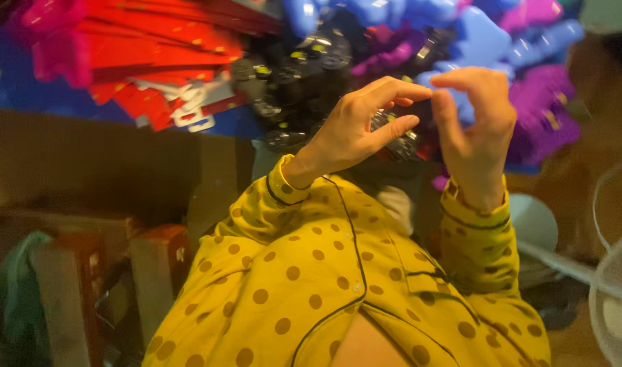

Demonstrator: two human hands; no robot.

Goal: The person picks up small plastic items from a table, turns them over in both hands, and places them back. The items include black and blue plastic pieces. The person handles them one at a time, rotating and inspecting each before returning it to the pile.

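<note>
1. Small dark part [391, 121], partly hidden, sits against the left hand [355, 129], between thumb and curled fingers; kind not readable through the blur.
2. Left hand half closed, thumb and index bent inward; actual grasp on the dark part cannot be told.
3. Right hand [474, 129] raised just beside the left, index and thumb tips meeting the left index tip in a pinch; anything pinched too small to see.
4. Judgement: fine fingertip work; best done with both wrists steady and the pinch light.
5. Beyond the hands: heap of black wheel-like pieces [304, 75], blue plastic pieces [474, 37], purple ones [549, 109].
6. Far beyond the left hand: red plastic parts [161, 54].
7. Below both wrists: yellow dotted sleeves [304, 272].
</note>
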